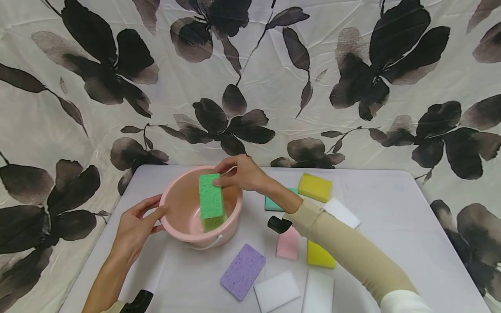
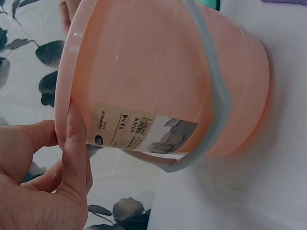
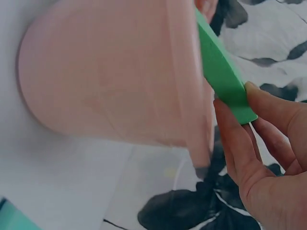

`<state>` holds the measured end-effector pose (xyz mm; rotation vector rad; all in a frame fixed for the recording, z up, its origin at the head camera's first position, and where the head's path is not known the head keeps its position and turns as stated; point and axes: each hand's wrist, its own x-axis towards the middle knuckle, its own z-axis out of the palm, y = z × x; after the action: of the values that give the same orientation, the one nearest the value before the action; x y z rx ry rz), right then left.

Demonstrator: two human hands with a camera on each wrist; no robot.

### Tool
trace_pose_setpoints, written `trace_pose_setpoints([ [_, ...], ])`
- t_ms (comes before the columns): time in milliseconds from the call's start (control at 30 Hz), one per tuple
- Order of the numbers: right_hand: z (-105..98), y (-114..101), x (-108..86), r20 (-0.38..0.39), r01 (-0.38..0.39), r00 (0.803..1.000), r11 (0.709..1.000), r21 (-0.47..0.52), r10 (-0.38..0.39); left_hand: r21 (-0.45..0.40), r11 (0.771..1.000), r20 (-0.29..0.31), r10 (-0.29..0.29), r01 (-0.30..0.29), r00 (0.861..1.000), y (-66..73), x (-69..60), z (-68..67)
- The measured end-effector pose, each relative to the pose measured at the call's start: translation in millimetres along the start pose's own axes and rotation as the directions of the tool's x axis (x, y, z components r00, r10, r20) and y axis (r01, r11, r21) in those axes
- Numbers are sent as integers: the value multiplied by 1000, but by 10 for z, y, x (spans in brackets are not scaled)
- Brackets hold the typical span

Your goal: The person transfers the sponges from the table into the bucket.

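A pink bucket [image 1: 231, 224] stands at the back left of the table, its pale handle [image 2: 223, 100] hanging down the outside. My left hand [image 1: 135, 224] pinches the bucket's left rim between thumb and fingers. In the left wrist view a printed label [image 2: 139, 129] shows on the bucket's wall. My right hand [image 1: 240, 174] holds a green sponge [image 1: 210, 195] by one end, over the bucket's mouth. The sponge slants down past the rim, partly inside. From the right wrist view, the thumb and fingers of the right hand [image 3: 268, 139] grip the sponge's upper end.
Right of the bucket lie a purple sponge [image 1: 242, 271], a pink sponge [image 1: 287, 244], yellow sponges [image 1: 315, 187] and a teal piece [image 1: 274, 204]. White blocks [image 1: 277, 291] lie near the front. My right forearm passes over several of them. A floral cloth [image 1: 250, 87] hangs behind the table.
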<state>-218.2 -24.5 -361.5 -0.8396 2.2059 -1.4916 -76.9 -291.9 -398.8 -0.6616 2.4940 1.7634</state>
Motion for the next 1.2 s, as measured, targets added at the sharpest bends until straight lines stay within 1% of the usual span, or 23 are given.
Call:
trace_pose_setpoints([
  [133,123,16,49,24,-1,1000,1000,-15,2,0,1000,-7,-6,6,1000,-2,1,5],
  [367,324,38,135,43,-20,999,995,-93,25,1,1000,-18,-18,18,1000,2,12,18],
  [567,463,55,194,78,3,997,990,-144,8,15,1000,-19,-22,23,1000,3,8,15],
  [700,538,62,215,98,-4,995,986,-169,21,19,1000,-20,-22,23,1000,11,1,14],
  [800,583,65,247,116,11,993,979,-204,13,21,1000,-21,-23,23,1000,16,-1,14],
  [900,633,72,285,136,31,991,963,-266,6,24,999,-20,-28,28,999,15,-1,15],
  [1000,684,78,303,157,23,987,950,-312,28,25,999,-17,-32,33,999,11,-3,14],
  [1067,713,79,310,169,5,984,951,-309,50,24,999,-15,-31,31,999,8,-3,12],
  [1200,762,82,323,212,-28,973,951,-307,97,23,999,-13,-27,27,1000,6,-2,7],
])
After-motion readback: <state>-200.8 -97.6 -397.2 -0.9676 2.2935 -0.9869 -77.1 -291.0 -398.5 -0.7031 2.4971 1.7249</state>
